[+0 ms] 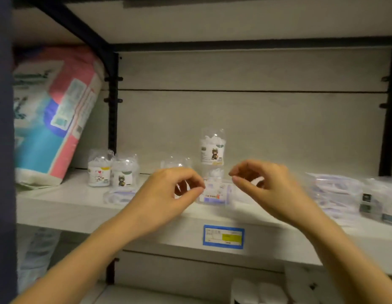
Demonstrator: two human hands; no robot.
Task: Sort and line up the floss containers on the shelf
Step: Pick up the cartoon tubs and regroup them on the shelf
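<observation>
Several clear floss containers stand on the pale shelf (65, 207). One with a heart label (99, 170) and one with a figure label (124, 173) stand at the left. A third figure-label container (212, 148) sits stacked on another container (214, 190) at the middle. A further clear one (175, 163) is partly hidden behind my left hand (168, 189). My left hand hovers in front of the stack's left side, fingers curled and empty. My right hand (265, 183) hovers to the stack's right, fingers curled, holding nothing.
A large pink, blue and white soft pack (54, 115) leans at the shelf's left end. Flat clear packets (333, 191) and darker-label packs (370, 202) lie at the right. A blue and yellow price tag (223, 236) sits on the shelf's front edge. White rolls (256, 292) lie below.
</observation>
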